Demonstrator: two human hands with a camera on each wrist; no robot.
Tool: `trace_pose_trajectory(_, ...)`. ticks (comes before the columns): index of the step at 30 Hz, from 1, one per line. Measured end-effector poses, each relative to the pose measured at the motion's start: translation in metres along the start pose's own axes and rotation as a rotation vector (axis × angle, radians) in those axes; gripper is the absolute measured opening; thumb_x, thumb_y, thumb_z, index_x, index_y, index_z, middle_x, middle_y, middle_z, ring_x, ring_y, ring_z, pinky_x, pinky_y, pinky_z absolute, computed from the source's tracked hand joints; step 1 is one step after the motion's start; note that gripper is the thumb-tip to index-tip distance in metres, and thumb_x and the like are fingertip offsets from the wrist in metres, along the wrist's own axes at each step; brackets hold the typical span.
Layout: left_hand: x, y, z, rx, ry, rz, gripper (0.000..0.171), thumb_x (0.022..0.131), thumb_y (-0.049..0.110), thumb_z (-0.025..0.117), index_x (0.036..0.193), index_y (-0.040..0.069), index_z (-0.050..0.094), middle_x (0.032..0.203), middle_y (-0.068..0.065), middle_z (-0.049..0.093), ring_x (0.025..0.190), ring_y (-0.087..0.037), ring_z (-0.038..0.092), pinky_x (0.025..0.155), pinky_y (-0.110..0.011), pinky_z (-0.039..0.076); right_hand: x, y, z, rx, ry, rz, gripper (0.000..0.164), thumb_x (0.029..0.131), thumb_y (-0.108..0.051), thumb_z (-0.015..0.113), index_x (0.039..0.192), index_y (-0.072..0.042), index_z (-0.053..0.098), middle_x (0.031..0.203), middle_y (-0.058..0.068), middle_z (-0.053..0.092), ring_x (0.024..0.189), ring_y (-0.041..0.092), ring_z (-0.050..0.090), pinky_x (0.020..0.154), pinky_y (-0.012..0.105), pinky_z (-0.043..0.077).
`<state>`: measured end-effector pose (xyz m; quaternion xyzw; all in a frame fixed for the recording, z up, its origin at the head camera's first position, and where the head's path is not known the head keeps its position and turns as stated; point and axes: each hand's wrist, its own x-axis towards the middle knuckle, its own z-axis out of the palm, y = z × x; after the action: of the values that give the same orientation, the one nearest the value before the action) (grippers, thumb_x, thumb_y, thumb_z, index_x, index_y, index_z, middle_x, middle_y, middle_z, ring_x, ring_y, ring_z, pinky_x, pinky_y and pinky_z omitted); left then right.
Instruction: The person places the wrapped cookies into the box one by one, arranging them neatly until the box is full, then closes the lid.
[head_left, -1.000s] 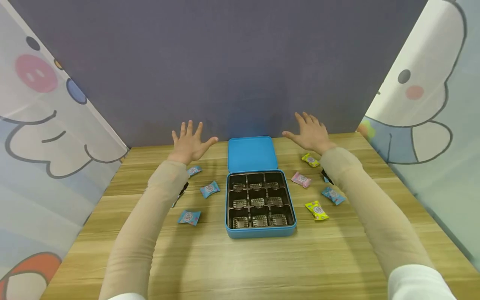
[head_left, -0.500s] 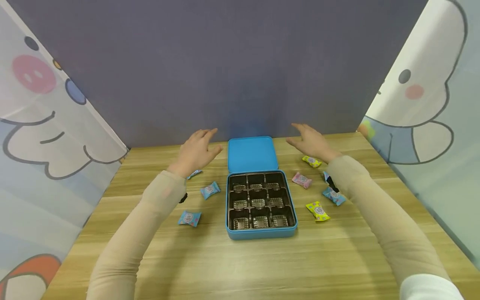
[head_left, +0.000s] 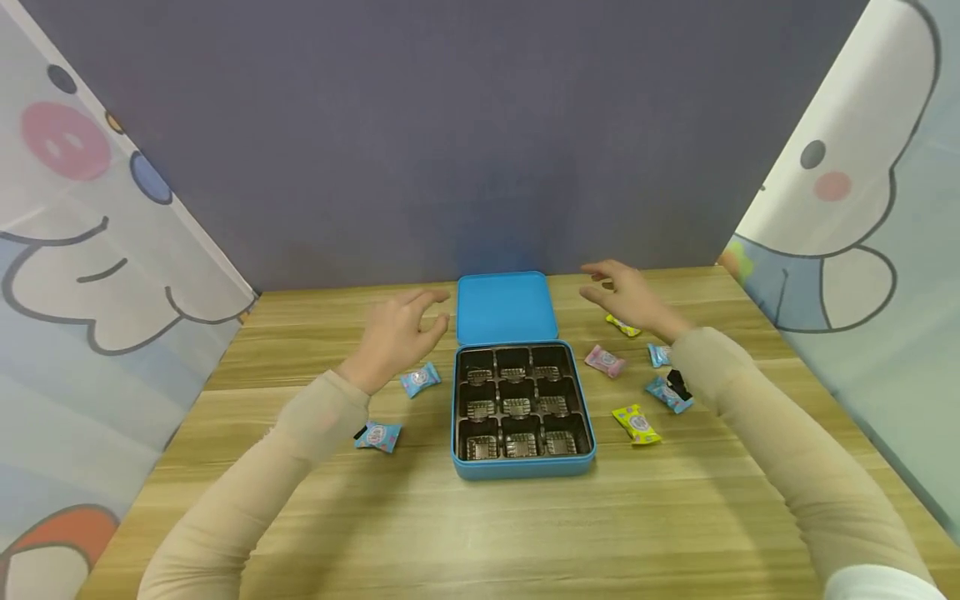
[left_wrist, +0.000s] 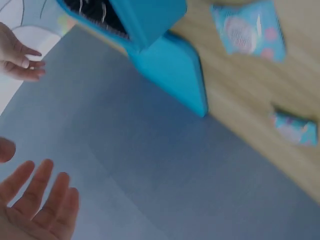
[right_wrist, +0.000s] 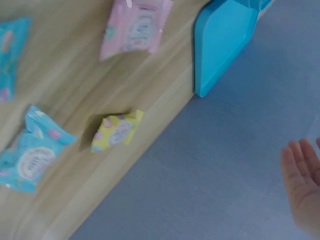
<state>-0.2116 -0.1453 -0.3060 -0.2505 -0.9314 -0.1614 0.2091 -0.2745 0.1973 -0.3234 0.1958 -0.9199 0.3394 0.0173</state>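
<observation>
My left hand (head_left: 396,337) hovers over the table's left side with fingers loosely bent, holding nothing. In the left wrist view its fingers (left_wrist: 37,192) are spread and relaxed. My right hand (head_left: 624,293) hangs in the air at the right, near a yellow candy packet (head_left: 623,326), and its fingers bend softly around nothing. Between the hands stands a blue tin box (head_left: 523,468), whose black tray (head_left: 515,387) has several bare compartments. The box's blue lid (head_left: 506,308) lies folded back behind it. A blue candy packet (head_left: 420,380) lies just right of the left hand.
Another blue packet (head_left: 378,436) lies at the front left. Right of the box are a pink packet (head_left: 604,361), a second yellow one (head_left: 637,424) and blue ones (head_left: 667,394). A grey panel (head_left: 480,142) rises at the table's back edge, with cartoon-printed curtains (head_left: 832,167) at the sides.
Both hands have turned from flat, spread fingers to a loosely bent pose. The left hand has come lower and nearer, covering one blue packet; the right has dropped slightly. Box and other packets stay put.
</observation>
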Motion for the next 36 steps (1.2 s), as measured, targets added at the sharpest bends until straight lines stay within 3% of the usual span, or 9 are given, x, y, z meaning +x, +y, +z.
trace_pose_trajectory(2, -0.004, -0.001, 0.006, -0.068, 0.020, 0.012, 0.029, 0.089, 0.021, 0.055, 0.114, 0.008, 0.064, 0.112, -0.008, 0.065, 0.053, -0.020, 0.054, 0.047, -0.029, 0.047, -0.004, 0.004, 0.001, 0.028, 0.004, -0.002, 0.048, 0.094, -0.027, 0.052, 0.133, -0.001, 0.044, 0.133, 0.019, 0.046, 0.120, 0.034, 0.044, 0.101, 0.048, 0.039)
trace_pose_trajectory(6, -0.011, -0.005, 0.015, -0.225, -0.044, 0.004, 0.028, 0.091, 0.020, 0.056, 0.115, 0.008, 0.063, 0.112, -0.006, 0.065, 0.087, -0.021, 0.064, 0.077, -0.036, 0.055, -0.012, 0.012, 0.003, 0.036, -0.003, -0.007, 0.047, 0.095, -0.030, 0.051, 0.130, -0.001, 0.048, 0.130, 0.019, 0.051, 0.118, 0.035, 0.047, 0.100, 0.049, 0.040)
trace_pose_trajectory(11, -0.016, -0.016, 0.025, -0.352, -0.229, 0.044, 0.034, 0.091, 0.021, 0.059, 0.124, 0.011, 0.057, 0.121, -0.004, 0.059, 0.105, -0.022, 0.058, 0.086, -0.036, 0.052, -0.020, 0.019, 0.004, 0.042, -0.004, -0.001, 0.042, 0.095, -0.030, 0.050, 0.125, 0.000, 0.053, 0.128, 0.020, 0.053, 0.117, 0.040, 0.048, 0.099, 0.053, 0.040)
trace_pose_trajectory(16, -0.018, -0.025, 0.038, -0.429, -0.290, 0.050, 0.033, 0.090, 0.017, 0.061, 0.122, 0.009, 0.059, 0.122, -0.007, 0.059, 0.105, -0.020, 0.058, 0.089, -0.034, 0.051, -0.024, 0.026, 0.007, 0.048, 0.015, -0.019, 0.036, 0.094, -0.024, 0.053, 0.120, 0.001, 0.057, 0.125, 0.021, 0.055, 0.113, 0.038, 0.052, 0.097, 0.051, 0.042)
trace_pose_trajectory(23, -0.014, -0.037, 0.056, -0.483, -0.342, -0.044, 0.030, 0.091, 0.015, 0.058, 0.120, 0.009, 0.059, 0.116, -0.010, 0.063, 0.101, -0.019, 0.060, 0.089, -0.035, 0.050, -0.027, 0.036, 0.011, 0.043, 0.009, -0.004, 0.033, 0.093, -0.020, 0.055, 0.117, 0.003, 0.059, 0.120, 0.021, 0.057, 0.109, 0.037, 0.055, 0.096, 0.049, 0.044)
trace_pose_trajectory(29, -0.009, -0.043, 0.068, -0.488, -0.436, -0.171, 0.036, 0.093, 0.021, 0.055, 0.127, 0.008, 0.054, 0.123, -0.007, 0.059, 0.108, -0.020, 0.057, 0.094, -0.037, 0.047, -0.029, 0.041, 0.013, 0.016, -0.003, 0.003, 0.030, 0.092, -0.016, 0.056, 0.115, 0.003, 0.060, 0.117, 0.021, 0.060, 0.106, 0.037, 0.057, 0.093, 0.048, 0.047)
trace_pose_trajectory(36, -0.001, -0.045, 0.082, -0.548, -0.497, -0.244, 0.039, 0.095, 0.022, 0.052, 0.131, 0.007, 0.050, 0.129, -0.008, 0.054, 0.115, -0.023, 0.052, 0.098, -0.041, 0.044, -0.032, 0.046, 0.013, 0.015, -0.001, -0.001, 0.030, 0.091, -0.016, 0.057, 0.114, 0.005, 0.060, 0.115, 0.023, 0.060, 0.106, 0.038, 0.058, 0.093, 0.049, 0.046)
